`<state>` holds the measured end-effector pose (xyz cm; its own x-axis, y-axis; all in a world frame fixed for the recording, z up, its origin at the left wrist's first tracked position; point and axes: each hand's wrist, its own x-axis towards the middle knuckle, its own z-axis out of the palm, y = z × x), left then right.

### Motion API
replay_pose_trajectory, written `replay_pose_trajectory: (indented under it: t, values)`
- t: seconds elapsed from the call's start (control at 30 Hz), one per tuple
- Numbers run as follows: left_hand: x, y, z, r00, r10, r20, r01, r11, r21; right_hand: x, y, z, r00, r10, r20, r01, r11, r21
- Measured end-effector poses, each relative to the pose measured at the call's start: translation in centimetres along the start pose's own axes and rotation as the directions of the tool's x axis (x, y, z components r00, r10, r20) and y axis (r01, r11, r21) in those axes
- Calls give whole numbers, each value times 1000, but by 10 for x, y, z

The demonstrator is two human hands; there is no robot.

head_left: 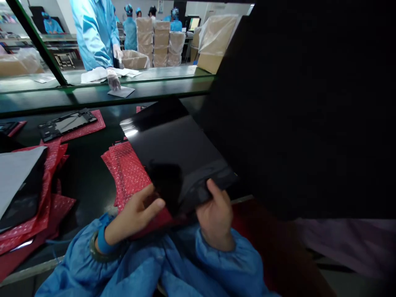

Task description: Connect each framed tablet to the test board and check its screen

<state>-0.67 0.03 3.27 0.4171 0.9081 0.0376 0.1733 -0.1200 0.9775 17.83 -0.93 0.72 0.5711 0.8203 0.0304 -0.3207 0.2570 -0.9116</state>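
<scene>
A glossy black tablet screen panel point(185, 144) is tilted in front of me. My right hand point(216, 214) grips its near right corner, thumb on the glossy face and the other fingers behind it. At the panel's lower left edge is my left hand point(136, 212), its thumb and forefinger apart; its other fingers are mostly hidden, and I cannot tell if it touches the panel. Under and beside that hand lies a stack of red bubble-wrap pouches point(128, 171), partly covered by the panel.
A pile of red bubble wrap point(58, 206) with a black panel and white sheet point(18, 173) lies left. Farther back is a tablet frame point(66, 123) on bubble wrap. A large black board point(309, 111) blocks the right. Across the bench, a gloved co-worker point(94, 37) touches a white sheet point(121, 92).
</scene>
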Motion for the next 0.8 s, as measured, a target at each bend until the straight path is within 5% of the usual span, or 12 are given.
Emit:
replay_pose_trajectory:
  t: [0.07,0.13,0.2,0.27,0.3,0.37,0.43,0.5,0.6,0.73,0.8]
  values:
    - [-1,6,-10,997,32,-67,-13,964,265,9,-12,-4,957,-230,-180,217,972,-85]
    - [-1,4,-20,962,138,-234,1,860,510,8,-21,-9,865,-451,-219,398,884,-247]
    - [-1,-3,-28,915,236,-326,30,768,640,2,-26,-14,791,-605,-90,526,748,-405]
    - [1,-11,-33,910,238,-339,55,741,669,-2,-27,-16,720,-661,212,670,582,-460]
    - [2,-15,-34,913,220,-342,70,743,665,-3,-26,-15,632,-662,402,771,485,-414]
    - [4,-21,-35,914,159,-374,124,767,630,0,-19,-10,335,-633,698,940,274,-203]
    - [5,-24,-36,891,101,-443,190,803,565,5,-8,-2,59,-589,806,997,75,-18]
    - [6,-25,-38,851,61,-522,249,828,502,8,4,5,-56,-526,849,998,-41,40]
    - [6,-27,-42,790,53,-611,313,822,475,4,13,10,-10,-388,922,1000,-18,3]
    - [7,-27,-43,732,216,-647,300,750,590,5,0,3,84,-344,935,986,162,-29]
    - [8,-24,-40,691,359,-627,243,702,670,15,-6,-4,191,-407,893,978,158,-137]
